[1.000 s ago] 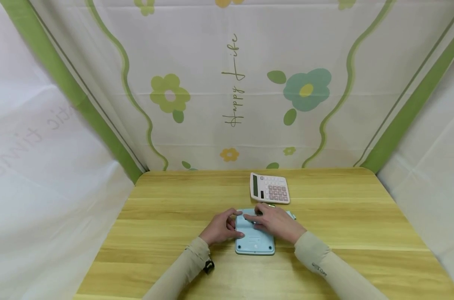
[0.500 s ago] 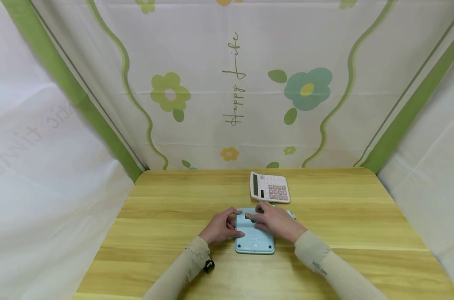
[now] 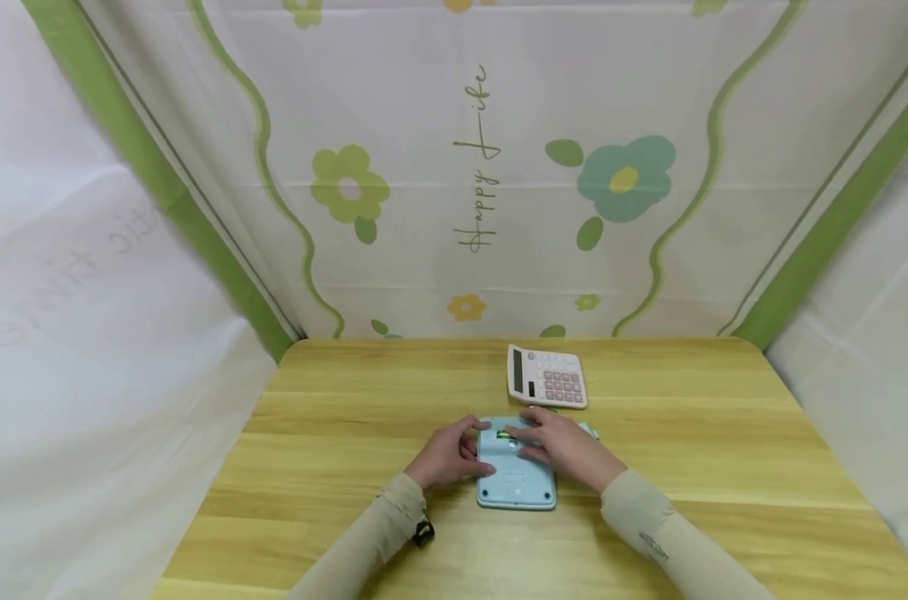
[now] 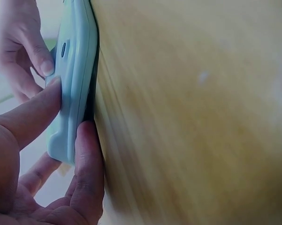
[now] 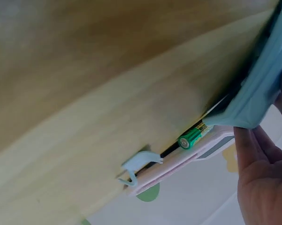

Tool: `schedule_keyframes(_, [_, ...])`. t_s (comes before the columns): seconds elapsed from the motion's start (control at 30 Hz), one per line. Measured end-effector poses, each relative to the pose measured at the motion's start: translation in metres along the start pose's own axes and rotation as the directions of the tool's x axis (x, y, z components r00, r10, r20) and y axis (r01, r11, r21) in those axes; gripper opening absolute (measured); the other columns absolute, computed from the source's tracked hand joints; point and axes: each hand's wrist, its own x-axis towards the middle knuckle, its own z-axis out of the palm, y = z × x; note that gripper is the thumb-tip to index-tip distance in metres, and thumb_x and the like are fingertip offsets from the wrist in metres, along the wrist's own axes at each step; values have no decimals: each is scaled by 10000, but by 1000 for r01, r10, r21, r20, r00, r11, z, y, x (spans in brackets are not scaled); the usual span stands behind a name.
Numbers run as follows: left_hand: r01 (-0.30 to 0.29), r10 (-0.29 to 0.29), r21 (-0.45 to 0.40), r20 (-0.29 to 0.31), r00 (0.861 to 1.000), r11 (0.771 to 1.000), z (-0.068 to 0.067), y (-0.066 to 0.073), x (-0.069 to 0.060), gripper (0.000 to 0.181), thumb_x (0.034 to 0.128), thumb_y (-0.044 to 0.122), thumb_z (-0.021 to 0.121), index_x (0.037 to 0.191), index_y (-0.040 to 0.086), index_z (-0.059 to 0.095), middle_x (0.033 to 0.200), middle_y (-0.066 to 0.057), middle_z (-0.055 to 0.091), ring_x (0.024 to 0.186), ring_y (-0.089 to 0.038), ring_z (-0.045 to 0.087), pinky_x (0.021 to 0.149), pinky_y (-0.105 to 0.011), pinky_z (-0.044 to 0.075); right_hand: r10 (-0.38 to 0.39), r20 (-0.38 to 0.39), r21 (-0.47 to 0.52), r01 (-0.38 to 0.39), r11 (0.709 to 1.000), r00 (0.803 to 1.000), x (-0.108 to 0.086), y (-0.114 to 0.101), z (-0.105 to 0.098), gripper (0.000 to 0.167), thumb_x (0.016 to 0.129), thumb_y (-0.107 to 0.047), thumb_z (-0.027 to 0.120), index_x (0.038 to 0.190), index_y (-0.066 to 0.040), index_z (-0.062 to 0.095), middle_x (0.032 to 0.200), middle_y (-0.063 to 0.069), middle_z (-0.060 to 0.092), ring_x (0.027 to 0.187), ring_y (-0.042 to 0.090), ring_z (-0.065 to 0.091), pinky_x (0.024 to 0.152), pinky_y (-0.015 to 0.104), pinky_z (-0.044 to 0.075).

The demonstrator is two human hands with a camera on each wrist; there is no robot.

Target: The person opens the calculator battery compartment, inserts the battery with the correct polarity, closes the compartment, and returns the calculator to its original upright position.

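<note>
Directions read with 12 o'clock pointing away from the person.

Item: blue calculator (image 3: 517, 490), back up on the wooden counter (image 3: 348, 450), just below the middle of my head view. Two dark feet at its 5 and 7 o'clock corners.

Container: battery compartment (image 3: 514, 443), uncovered, set in that back toward the 12 o'clock end. Contents: one green battery (image 3: 504, 434), seen in part; fingers hide the remainder from me.

Hands, two. Left hand (image 3: 444, 457), at 9 o'clock, pinches the calculator's edge, thumb on the back, a finger underneath. Right hand (image 3: 571, 447), reaching in from 3 o'clock, fingers spread over the back, the index at the battery; whether it pinches that battery I cannot tell.

Loose parts: a second green battery (image 5: 189, 139), lying on the counter near 12 o'clock, between the two calculators, clear to me in the right wrist view. One pale blue cover (image 5: 141, 160) with a hooked tab, off at 2 o'clock.

Item: pink calculator (image 3: 547, 377), face up near 1 o'clock, well apart from the left hand, its dark display at its 9 o'clock side.

Backdrop: white floral cloth (image 3: 416, 108) beyond the counter's 12 o'clock edge.
</note>
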Motion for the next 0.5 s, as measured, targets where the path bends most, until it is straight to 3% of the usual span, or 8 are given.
schedule_keyframes(0.3, [-4,4,-6,5,1000,1000,1,0,1,645,848,256,882,1421,171,598,926,1,648,790,-107,610,726,-253,530,31,-22,-62,-33,998,999,-7,2,-2,401,929,-333,781,1316,-242,729,1240,112,687,1050,243,686,882,429,598])
schedule_keyframes(0.5, [-2,2,-7,4,1000,1000,1,0,0,651,850,264,880,1428,177,593,926,9,646,794,-105,616,732,-258,533,39,-5,-24,-39,999,999,-9,3,-2,407,943,-309,769,1340,-237,712,1265,129,667,1080,262,677,900,446,593])
